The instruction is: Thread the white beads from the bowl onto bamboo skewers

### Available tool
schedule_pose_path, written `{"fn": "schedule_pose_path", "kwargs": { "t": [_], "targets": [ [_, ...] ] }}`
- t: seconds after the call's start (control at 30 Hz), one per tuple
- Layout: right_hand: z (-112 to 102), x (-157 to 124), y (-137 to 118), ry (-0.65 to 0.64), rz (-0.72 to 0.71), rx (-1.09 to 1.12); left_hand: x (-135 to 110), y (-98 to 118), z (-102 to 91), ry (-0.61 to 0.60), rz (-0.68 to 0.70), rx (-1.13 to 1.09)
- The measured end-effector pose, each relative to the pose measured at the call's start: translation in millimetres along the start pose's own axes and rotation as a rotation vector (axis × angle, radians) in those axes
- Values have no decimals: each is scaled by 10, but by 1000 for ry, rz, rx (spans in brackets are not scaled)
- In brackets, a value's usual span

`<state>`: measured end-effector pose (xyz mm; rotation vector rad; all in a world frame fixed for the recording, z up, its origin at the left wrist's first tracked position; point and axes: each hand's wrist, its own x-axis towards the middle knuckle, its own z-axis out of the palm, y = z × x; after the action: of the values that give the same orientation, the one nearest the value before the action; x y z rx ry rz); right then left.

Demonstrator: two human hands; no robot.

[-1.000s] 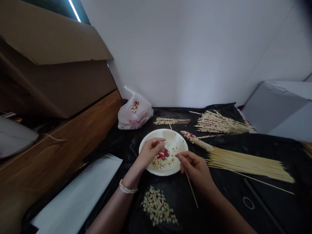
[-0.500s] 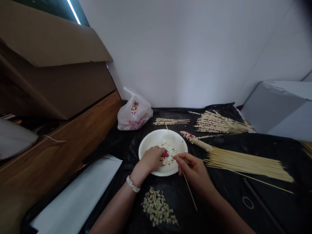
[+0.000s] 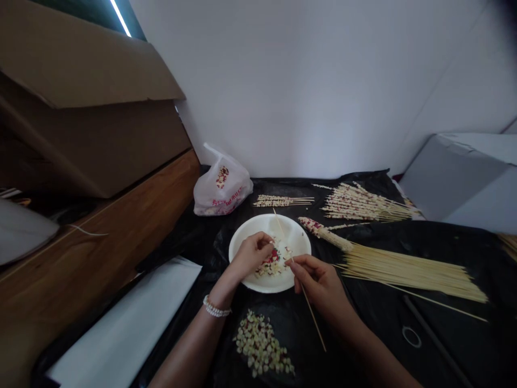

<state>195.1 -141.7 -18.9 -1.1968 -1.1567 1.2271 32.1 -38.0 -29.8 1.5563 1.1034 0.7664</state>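
Fingers first: left hand (image 3: 249, 254) hung over the near-left part of the white bowl (image 3: 299, 231), thumb and forefinger bent toward each other, gap narrow. Couldn't tell if the tips met or pinched a bit between them; too small and dim. Remaining left fingers were curled, mostly hidden behind the forefinger.

Right hand (image 3: 321, 279) had a firm pinch, thumb and forefinger closed on a thin stick (image 3: 311, 311), other fingers folded in under the palm. It sat at the bowl's near-right edge. Stick was slanted: upper end reached just past the far rim, lower end stuck out below the hand, over the black sheet (image 3: 444, 242). Pale specks showed along the stick right above the right fingertips; couldn't tell if threaded on it or lying behind it in the bowl.

Bowl contents: loose pale and dark red bits (image 3: 270, 269), mostly near side, around a red print on the bottom. Bits lay just below the left fingertips. The two hands were apart, bowl interior between them.

Around: heap of kernels (image 3: 262, 345) on the sheet in front of the bowl, between the forearms. Bare sticks (image 3: 416, 272) in a bundle to the right, near the right hand. Short row of filled sticks (image 3: 274, 201) behind the bowl, larger pile of filled sticks (image 3: 355, 202) farther right. Plastic bag (image 3: 226, 191) stood behind-left.
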Motion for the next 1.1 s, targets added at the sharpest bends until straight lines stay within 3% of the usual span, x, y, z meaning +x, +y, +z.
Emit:
{"fn": "schedule_pose_path", "kwargs": {
  "t": [0.13,0.33,0.7,0.93,1.1],
  "targets": [
    [1,4,10,-1,1,-11,-15,94,-21,-13,-250,-548],
    [16,6,37,-9,18,-1,-13,118,-91,-49,-335,-918],
    [48,-19,38,-164,156,91,-3,91,-106,78,-249,-1018],
    [79,-47,36,-257,230,126,4,111,-125,221,-241,-1079],
    [92,-60,20,-290,222,126,-25,125,-105,223,-209,-1050]
  ]
}}
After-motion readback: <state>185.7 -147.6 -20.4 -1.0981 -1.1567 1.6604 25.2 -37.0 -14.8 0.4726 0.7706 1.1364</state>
